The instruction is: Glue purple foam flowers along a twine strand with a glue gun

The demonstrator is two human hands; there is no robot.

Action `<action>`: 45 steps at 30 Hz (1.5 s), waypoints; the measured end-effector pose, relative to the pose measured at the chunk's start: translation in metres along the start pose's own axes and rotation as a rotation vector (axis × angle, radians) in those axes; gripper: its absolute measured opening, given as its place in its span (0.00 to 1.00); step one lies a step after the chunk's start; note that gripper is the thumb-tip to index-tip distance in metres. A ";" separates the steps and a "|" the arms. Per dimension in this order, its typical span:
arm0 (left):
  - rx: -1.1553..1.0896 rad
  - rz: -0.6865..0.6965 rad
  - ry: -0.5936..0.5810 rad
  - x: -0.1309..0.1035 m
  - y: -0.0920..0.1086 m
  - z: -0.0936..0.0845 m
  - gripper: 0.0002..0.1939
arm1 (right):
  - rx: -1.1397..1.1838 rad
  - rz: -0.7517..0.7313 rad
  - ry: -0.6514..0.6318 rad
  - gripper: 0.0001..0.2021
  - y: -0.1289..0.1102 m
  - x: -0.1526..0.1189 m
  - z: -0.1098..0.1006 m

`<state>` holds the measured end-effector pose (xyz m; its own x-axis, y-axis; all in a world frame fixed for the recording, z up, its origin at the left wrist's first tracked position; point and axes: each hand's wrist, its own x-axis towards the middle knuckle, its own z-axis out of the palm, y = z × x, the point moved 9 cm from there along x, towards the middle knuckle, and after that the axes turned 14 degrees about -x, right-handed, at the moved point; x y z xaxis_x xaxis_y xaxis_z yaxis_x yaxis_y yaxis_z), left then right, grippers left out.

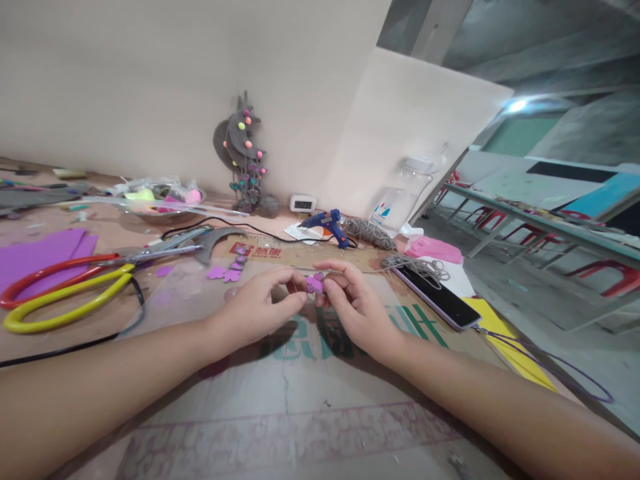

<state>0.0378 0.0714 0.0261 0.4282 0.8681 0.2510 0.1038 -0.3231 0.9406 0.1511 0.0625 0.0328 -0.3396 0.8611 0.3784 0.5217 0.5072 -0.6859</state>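
Observation:
Between my two hands, above the cardboard, is a small purple flower cutout (315,283). My left hand (267,297) pinches its left edge between thumb and fingers. On the other side, my right hand (353,300) grips its right edge with thumb and forefinger. Several similar purple flower pieces (231,272) lie on the cardboard just beyond my left hand. A blue glue gun (330,225) rests farther back, past both hands.
Red-and-yellow-handled scissors (70,287) and purple sheets (45,257) lie at the left. A phone (435,293), grey yarn (370,232) and a clear bottle (403,193) are at the right. A small clock (303,203) and a hanging grey moon ornament (243,147) are behind.

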 end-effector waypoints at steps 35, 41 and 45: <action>-0.053 -0.069 0.119 0.003 -0.015 -0.015 0.13 | -0.302 -0.233 0.219 0.02 -0.027 0.000 -0.033; -0.136 -0.069 0.157 0.006 -0.018 -0.020 0.12 | -0.353 -0.064 -0.214 0.18 -0.010 0.001 0.001; -0.120 -0.058 0.155 0.004 -0.012 -0.019 0.11 | -0.282 -0.014 -0.184 0.17 -0.001 0.003 0.005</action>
<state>0.0218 0.0863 0.0200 0.2808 0.9344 0.2194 0.0123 -0.2321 0.9726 0.1461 0.0650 0.0317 -0.4703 0.8463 0.2502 0.7033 0.5307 -0.4731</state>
